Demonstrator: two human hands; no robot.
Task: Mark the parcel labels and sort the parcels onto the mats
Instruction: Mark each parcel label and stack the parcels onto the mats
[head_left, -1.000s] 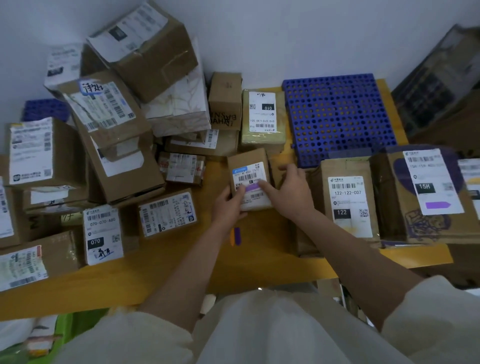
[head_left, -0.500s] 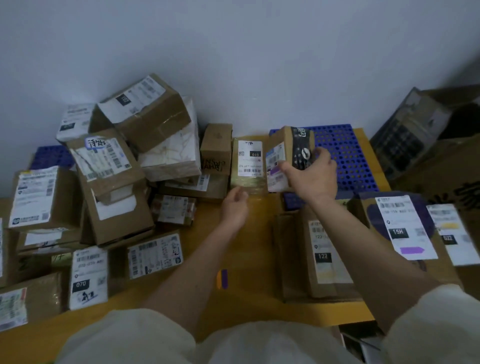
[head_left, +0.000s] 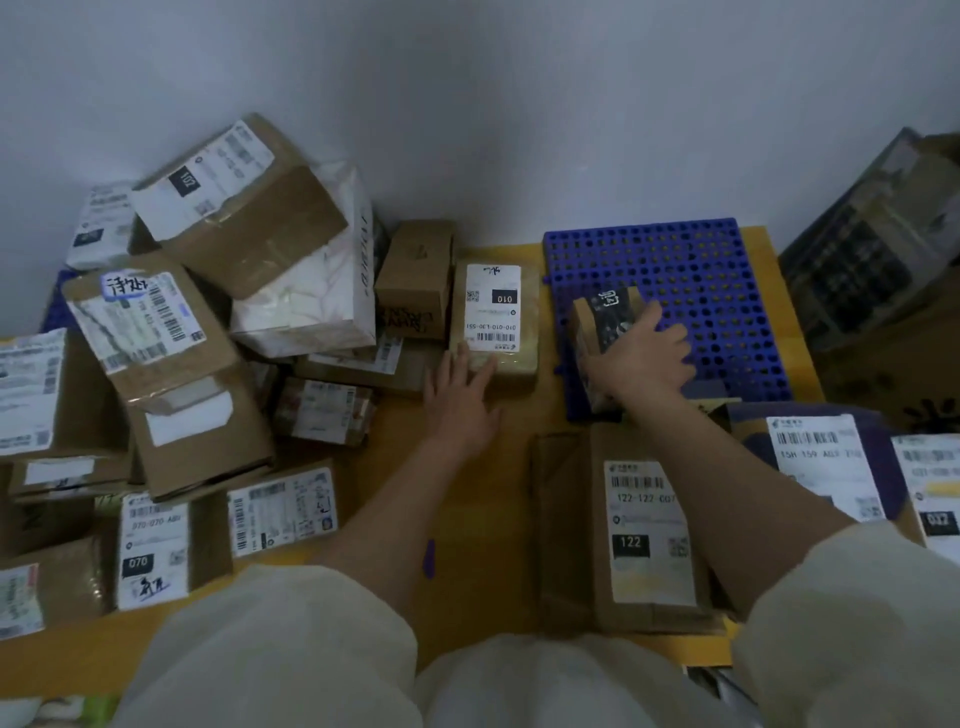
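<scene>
While the right hand (head_left: 641, 353) grips a small brown parcel (head_left: 602, 322) with its fingers curled over the top, that parcel stands on the near left part of the blue perforated mat (head_left: 701, 270). The left hand (head_left: 460, 400) lies with straight, spread fingers on the yellow tabletop (head_left: 467, 519), its fingertips touching the near edge of the parcel labelled 010 (head_left: 493, 317). A purple marker (head_left: 429, 558) lies on the tabletop beside the left forearm, well apart from both hands.

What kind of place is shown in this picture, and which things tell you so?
Probably a small parcel sorting point. Labelled cardboard parcels are heaped on a yellow table by a wall, with a blue perforated mat where the right hand sets a small box.
</scene>
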